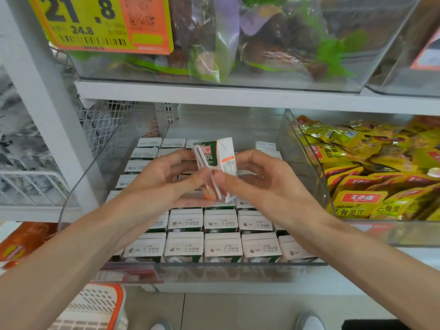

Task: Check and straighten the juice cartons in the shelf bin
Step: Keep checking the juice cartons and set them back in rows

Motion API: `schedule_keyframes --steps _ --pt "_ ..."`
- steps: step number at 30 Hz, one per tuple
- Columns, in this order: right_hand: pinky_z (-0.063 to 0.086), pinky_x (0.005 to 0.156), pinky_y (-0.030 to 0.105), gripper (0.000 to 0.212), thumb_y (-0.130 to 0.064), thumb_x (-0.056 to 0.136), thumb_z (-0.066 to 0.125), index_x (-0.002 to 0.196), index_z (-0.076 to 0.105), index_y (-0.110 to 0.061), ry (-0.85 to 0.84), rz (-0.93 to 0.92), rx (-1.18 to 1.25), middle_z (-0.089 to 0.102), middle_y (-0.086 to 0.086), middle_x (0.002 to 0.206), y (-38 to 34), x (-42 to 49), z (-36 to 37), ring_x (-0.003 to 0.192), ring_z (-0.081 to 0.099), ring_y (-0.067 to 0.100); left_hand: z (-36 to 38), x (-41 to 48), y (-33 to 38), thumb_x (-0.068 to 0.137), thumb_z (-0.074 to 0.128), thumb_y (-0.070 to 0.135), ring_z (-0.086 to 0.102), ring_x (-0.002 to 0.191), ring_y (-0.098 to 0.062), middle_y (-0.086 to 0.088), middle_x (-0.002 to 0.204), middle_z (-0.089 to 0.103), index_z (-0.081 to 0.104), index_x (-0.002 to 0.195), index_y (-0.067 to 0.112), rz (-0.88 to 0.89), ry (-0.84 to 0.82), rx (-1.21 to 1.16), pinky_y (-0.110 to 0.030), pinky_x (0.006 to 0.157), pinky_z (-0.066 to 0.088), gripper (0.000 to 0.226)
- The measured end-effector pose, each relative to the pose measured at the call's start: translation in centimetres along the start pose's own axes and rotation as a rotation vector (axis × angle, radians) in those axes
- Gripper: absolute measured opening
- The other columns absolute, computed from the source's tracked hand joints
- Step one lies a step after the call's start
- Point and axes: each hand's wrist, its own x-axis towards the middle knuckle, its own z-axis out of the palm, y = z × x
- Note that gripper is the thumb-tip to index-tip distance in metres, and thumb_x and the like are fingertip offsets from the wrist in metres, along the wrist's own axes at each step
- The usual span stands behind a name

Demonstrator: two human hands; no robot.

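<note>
Together, both hands [164,179] pinch one juice carton [217,163] above the bin [214,270].

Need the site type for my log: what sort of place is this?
Most likely a grocery or convenience store aisle. A yellow price tag with a barcode hangs on the upper bin, identical juice cartons fill a clear shelf bin in rows, and yellow snack packets fill the bin beside it.

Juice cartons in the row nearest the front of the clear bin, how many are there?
5 cartons, side by side behind the bin's front wall: first, second, third, fourth, fifth, partly under the right arm. The left arm may hide one more.
</note>
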Motion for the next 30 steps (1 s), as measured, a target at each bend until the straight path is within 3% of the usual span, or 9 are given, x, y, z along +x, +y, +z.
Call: schedule_keyframes --steps 5,8,11,17,22,25,27,30 --pt "0.06 0.092 0.022 0.021 -0.029 0.091 0.083 0.111 0.08 -0.027 0.04 -0.029 -0.057 0.08 -0.01 0.107 0.11 0.1 -0.1 0.1 0.076 0.005 0.07 -0.02 -0.03 0.088 0.076 0.028 0.077 0.109 -0.027 0.001 0.128 0.075 0.071 0.131 0.026 0.006 -0.017 0.038 -0.036 0.085 0.065 0.043" --pt "0.06 0.087 0.017 0.028 -0.025 0.091 0.083 0.118 0.076 -0.026 0.064 -0.013 0.001 0.081 -0.008 0.103 0.16 0.23 -0.3 0.096 0.078 0.006 -0.06 0.1 0.02 0.08 0.082 0.034 0.078 0.105 -0.024 0.001 0.122 0.077 0.074 0.124 0.032 0.018 0.042 0.074 -0.034 0.08 0.066 0.045" --pt "0.063 0.086 0.024 0.034 -0.026 0.091 0.082 0.122 0.068 -0.023 0.112 0.034 0.074 0.081 -0.004 0.107 0.17 0.27 -0.42 0.096 0.079 0.011 -0.17 0.05 0.16 0.074 0.081 0.043 0.078 0.106 -0.018 0.005 0.118 0.079 0.078 0.112 0.041 0.038 0.057 0.086 -0.031 0.075 0.066 0.038" --pt "0.06 0.101 0.033 0.019 -0.019 0.1 0.073 0.119 0.072 -0.015 0.087 0.058 0.141 0.08 -0.001 0.114 0.21 0.21 -0.16 0.105 0.077 0.015 -0.3 -0.19 0.36 0.068 0.082 0.046 0.078 0.103 -0.019 0.003 0.116 0.079 0.077 0.114 0.039 0.069 0.089 0.088 -0.025 0.071 0.063 0.046" --pt "0.058 0.099 0.03 0.026 -0.026 0.094 0.08 0.119 0.074 -0.024 -0.016 0.03 0.085 0.078 -0.008 0.116 0.02 -0.02 -0.1 0.106 0.076 0.009 0.1 -0.23 0.38 0.068 0.086 0.04 0.078 0.103 -0.019 0.006 0.119 0.078 0.069 0.127 0.034 0.089 0.095 0.119 -0.024 0.077 0.063 0.062" --pt "0.059 0.092 0.02 0.041 -0.022 0.085 0.089 0.122 0.073 -0.03 -0.034 -0.032 0.019 0.077 -0.009 0.117 0.1 -0.04 -0.27 0.109 0.074 0.007 0.36 -0.36 0.34 0.076 0.083 0.038 0.074 0.112 -0.011 0.013 0.126 0.075 0.07 0.131 0.035 0.112 0.054 0.167 -0.021 0.082 0.061 0.056" --pt "0.06 0.092 0.022 0.046 -0.02 0.083 0.091 0.123 0.073 -0.032 -0.04 -0.047 0.002 0.077 -0.009 0.116 0.2 0.1 -0.45 0.108 0.075 0.008 0.53 -0.43 0.38 0.079 0.081 0.041 0.072 0.116 -0.006 0.017 0.13 0.073 0.072 0.13 0.034 0.111 0.032 0.183 -0.019 0.085 0.06 0.053" --pt "0.06 0.092 0.019 0.048 -0.013 0.083 0.09 0.125 0.073 -0.032 -0.052 -0.056 0.03 0.079 -0.01 0.116 0.15 0.24 -0.6 0.107 0.076 0.007 0.49 -0.33 0.6 0.08 0.082 0.04 0.071 0.119 -0.007 0.017 0.131 0.073 0.071 0.13 0.038 0.117 0.012 0.204 -0.028 0.092 0.061 0.052"
